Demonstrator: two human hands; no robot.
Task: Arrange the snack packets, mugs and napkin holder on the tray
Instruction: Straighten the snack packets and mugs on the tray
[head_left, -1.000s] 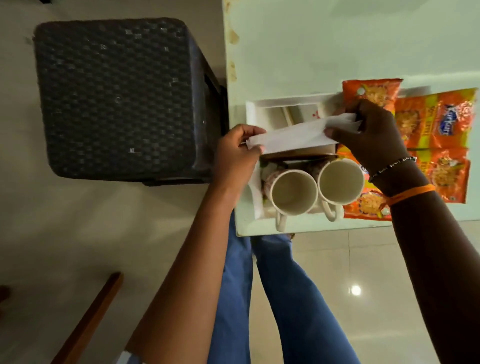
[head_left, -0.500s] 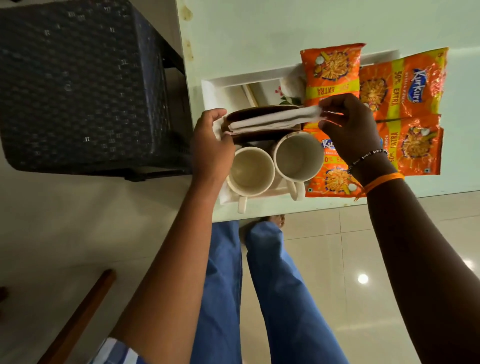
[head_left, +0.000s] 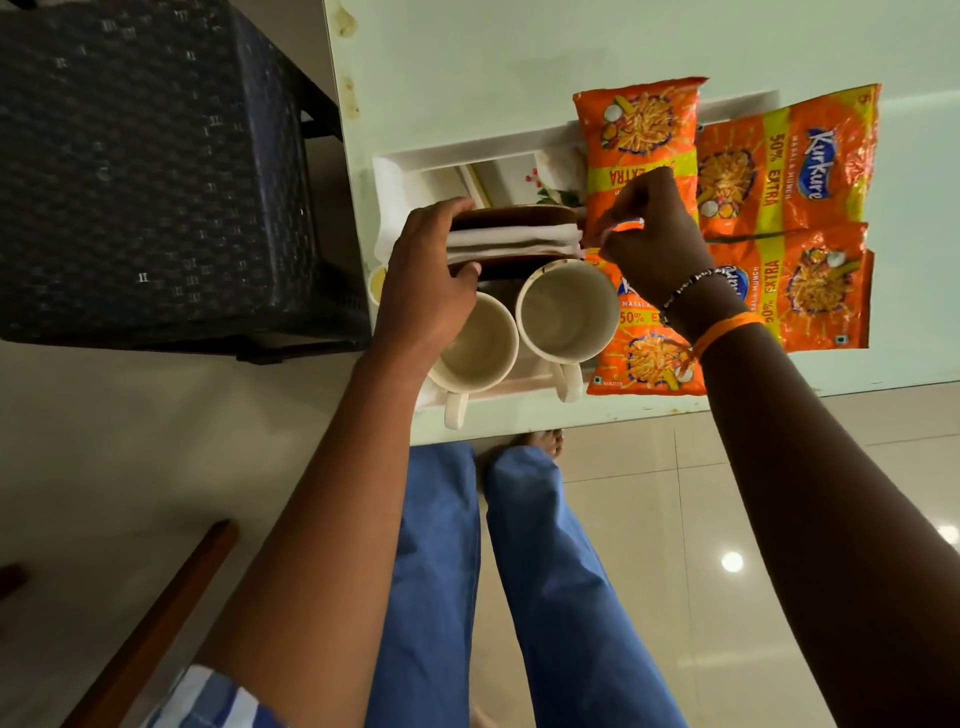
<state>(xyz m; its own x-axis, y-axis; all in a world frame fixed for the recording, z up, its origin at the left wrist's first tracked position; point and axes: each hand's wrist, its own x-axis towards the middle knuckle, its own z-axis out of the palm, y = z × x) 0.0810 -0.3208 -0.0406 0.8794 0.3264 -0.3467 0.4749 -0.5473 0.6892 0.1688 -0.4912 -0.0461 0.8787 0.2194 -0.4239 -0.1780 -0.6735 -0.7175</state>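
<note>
Steadying the napkin holder (head_left: 514, 214) with my left hand (head_left: 434, 270) clasped around its end, I keep my right hand (head_left: 652, 236) pinching the napkins (head_left: 511, 241) level, seating them squarely.

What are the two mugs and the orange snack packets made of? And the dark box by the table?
The mugs look like glazed ceramic: thick cream walls, smooth rims, chunky handles. The snack packets look like glossy plastic film: they crinkle and catch the light. The dark box shows a basket-weave pattern, so probably woven plastic or rattan; the picture cannot settle which.
</note>
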